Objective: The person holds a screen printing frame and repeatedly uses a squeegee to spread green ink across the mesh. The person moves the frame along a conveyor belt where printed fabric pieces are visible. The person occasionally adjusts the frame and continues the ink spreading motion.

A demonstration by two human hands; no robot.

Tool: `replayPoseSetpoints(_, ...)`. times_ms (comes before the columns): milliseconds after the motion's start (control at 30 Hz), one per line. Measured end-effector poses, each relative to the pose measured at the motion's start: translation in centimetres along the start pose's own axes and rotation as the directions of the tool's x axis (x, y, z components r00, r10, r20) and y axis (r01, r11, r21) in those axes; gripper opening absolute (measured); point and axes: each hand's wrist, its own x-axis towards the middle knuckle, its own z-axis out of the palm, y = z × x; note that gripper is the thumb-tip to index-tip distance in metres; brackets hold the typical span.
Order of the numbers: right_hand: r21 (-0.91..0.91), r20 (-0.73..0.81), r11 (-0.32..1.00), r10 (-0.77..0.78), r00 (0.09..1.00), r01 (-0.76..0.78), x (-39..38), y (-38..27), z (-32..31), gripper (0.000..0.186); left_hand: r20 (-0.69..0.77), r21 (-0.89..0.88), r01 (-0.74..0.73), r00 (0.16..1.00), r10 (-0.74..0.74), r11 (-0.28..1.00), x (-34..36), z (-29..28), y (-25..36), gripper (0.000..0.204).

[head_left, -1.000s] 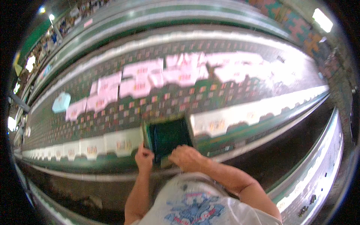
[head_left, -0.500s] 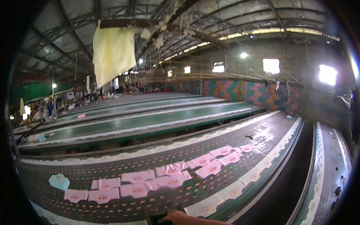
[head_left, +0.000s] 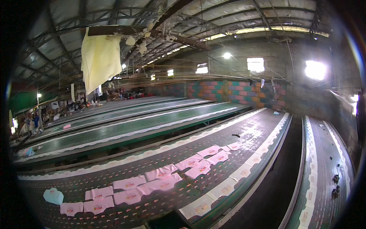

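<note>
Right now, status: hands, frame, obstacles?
Left hand out of view; right hand barely showing, grip unclear. Dark frame cut off at lower edge. Pink fabric pieces beyond it.

A pale yellow cloth sheet [head_left: 100, 57] hangs at the left end of a dark brown beam [head_left: 133, 30]. Bright rectangular windows [head_left: 255, 64] pierce the grey block wall [head_left: 280, 53], above a band of multicoloured painted blocks [head_left: 248, 92]. A small pink bundle [head_left: 67, 126] lies far left, beyond a long green worktop [head_left: 114, 131].
</note>
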Motion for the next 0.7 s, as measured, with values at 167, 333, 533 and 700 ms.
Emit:
replayPoseSetpoints(167,-0.047,-0.075,0.999,-0.014,0.997,0.011,-1.1,-0.8,2.8,0.036,-0.015,0.023,0.044,0.999,-0.043,0.999,-0.3,0.6,-1.6,0.022)
replayPoseSetpoints(333,-0.037,-0.148,0.999,0.001,0.989,-0.007,-1.6,-2.2,1.9,0.036,-0.037,-0.019,0.146,0.988,-0.147,0.989,-0.9,-0.1,2.0,0.021)
replayPoseSetpoints(533,0.205,-0.059,0.976,0.084,0.995,-0.070,-1.9,-2.3,-0.6,0.046,-0.026,-0.011,0.114,0.993,-0.114,0.993,-0.7,-0.3,2.7,0.022)
replayPoseSetpoints(700,0.270,-0.222,0.963,0.085,0.971,-0.023,-3.1,0.7,1.2,0.048,-0.042,0.008,0.084,0.996,-0.083,0.996,-1.3,-0.7,5.7,0.023)
